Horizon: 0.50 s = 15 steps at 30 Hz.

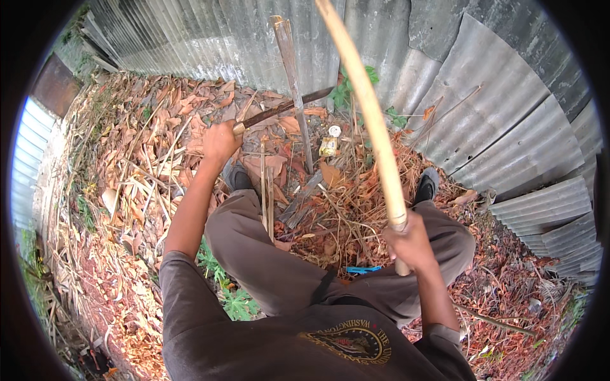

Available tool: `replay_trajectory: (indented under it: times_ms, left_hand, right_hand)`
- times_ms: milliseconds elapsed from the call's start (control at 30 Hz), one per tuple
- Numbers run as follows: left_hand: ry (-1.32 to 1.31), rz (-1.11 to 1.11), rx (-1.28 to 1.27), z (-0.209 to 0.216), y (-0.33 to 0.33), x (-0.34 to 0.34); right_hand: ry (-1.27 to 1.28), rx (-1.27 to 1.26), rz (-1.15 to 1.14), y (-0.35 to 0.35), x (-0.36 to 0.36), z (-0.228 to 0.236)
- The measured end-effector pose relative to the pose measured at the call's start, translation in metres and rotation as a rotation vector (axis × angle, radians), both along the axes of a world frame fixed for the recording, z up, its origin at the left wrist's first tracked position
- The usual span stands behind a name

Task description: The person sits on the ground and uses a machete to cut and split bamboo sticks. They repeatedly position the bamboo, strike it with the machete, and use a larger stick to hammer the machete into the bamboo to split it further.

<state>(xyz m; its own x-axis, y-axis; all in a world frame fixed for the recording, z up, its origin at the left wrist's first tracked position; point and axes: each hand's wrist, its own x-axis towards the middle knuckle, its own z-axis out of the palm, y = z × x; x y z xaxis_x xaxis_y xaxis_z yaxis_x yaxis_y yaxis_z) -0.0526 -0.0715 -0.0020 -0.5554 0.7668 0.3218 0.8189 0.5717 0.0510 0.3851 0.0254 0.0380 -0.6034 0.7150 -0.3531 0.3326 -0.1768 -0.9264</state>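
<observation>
The left hand's [220, 141] grip is wrapped around the wooden handle of a machete [270, 113], its dark blade pointing away and to the right; the right hand's [410, 240] grip is closed around a long pale pole [375, 120] close to its lower end, a short butt showing below the fist, the upper end running out of view; blade tip and pole look apart. The blade crosses a weathered upright stake [290, 70], though I cannot tell whether they touch; the stake stands on the leaf-strewn ground [149, 165], toward its far edge, where corrugated sheets [210, 57] form a fence; a yellow wrapper [328, 147] lies right of its foot, and thin upright sticks [267, 190] stand nearer the left knee.

If the step in hand is blade work on the pole, it would go best with the pole's end braced; strokes should probably be short and directed away from the right fist and both knees; the stake seems likely to foul a swing, so a clear path beside it would help.
</observation>
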Motion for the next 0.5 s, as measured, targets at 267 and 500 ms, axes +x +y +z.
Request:
replay_trajectory:
  times_ms: [267, 500]
  left_hand:
    - [0.008, 0.011, 0.04, 0.004, 0.022, 0.014]
    - [0.056, -0.084, -0.111, 0.0, 0.018, 0.023]
  right_hand:
    - [0.934, 0.711, -0.278, 0.04, 0.017, 0.189]
    - [-0.117, -0.054, 0.003, 0.004, -0.016, -0.085]
